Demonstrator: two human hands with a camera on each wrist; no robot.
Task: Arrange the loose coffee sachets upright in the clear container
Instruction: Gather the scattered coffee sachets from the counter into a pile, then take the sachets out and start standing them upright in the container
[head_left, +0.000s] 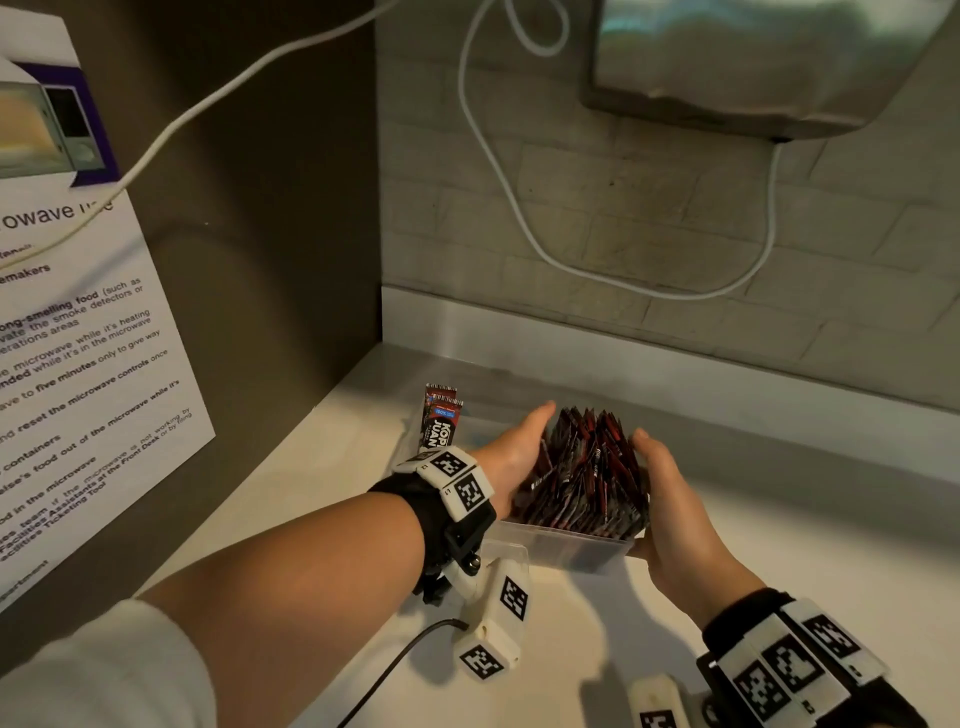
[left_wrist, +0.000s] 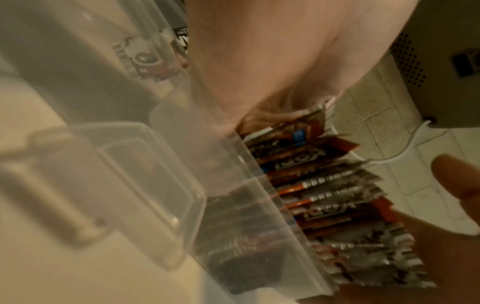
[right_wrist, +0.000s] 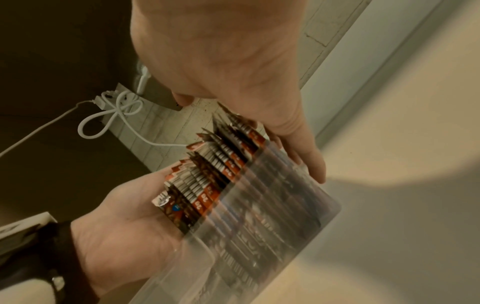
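Note:
A clear container (head_left: 571, 553) stands on the white counter, packed with a row of upright red-and-black coffee sachets (head_left: 584, 467). My left hand (head_left: 519, 447) presses flat against the left end of the row. My right hand (head_left: 662, 483) lies against the right end, fingers straight along the container's side. In the right wrist view the sachets (right_wrist: 207, 174) stick up above the container (right_wrist: 272, 226) between the right hand's fingers (right_wrist: 306, 156) and the left hand (right_wrist: 124, 226). The left wrist view shows the sachets (left_wrist: 324, 185) behind the container wall (left_wrist: 246, 185). Two more sachets (head_left: 441, 421) stand upright just left of my left hand.
A dark side wall with a printed notice (head_left: 78, 338) closes off the left. A tiled back wall carries a looping white cable (head_left: 498, 171) and a metal appliance (head_left: 753, 62) overhead. A clear plastic lid part (left_wrist: 135, 185) sits beside the container. The counter (head_left: 805, 519) extends right.

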